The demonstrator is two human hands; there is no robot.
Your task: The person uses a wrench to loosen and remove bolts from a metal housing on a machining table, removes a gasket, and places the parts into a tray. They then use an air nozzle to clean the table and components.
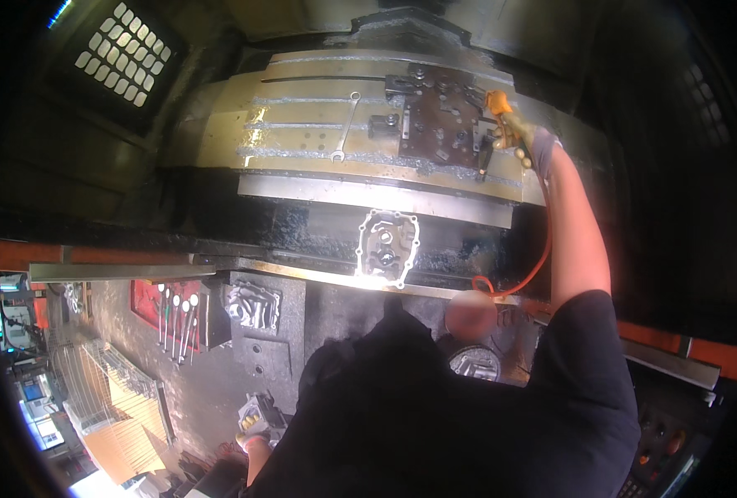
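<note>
My right hand, gloved, is closed around an orange air blow gun at the right end of a dark fixture plate. A red coiled hose runs down from it past my forearm. The plate, with clamps and bolts on it, is fixed to a slotted machine table. Low on the left, my left hand grips a grey metal casting; its fingers show only in part. A bright-rimmed metal housing rests at the machine's front edge, before my chest.
A combination wrench lies on the slotted table, left of the plate. Below left are a ribbed casting and a red tray with several long-stemmed gauges. A round red object and a round metal part sit by my right side.
</note>
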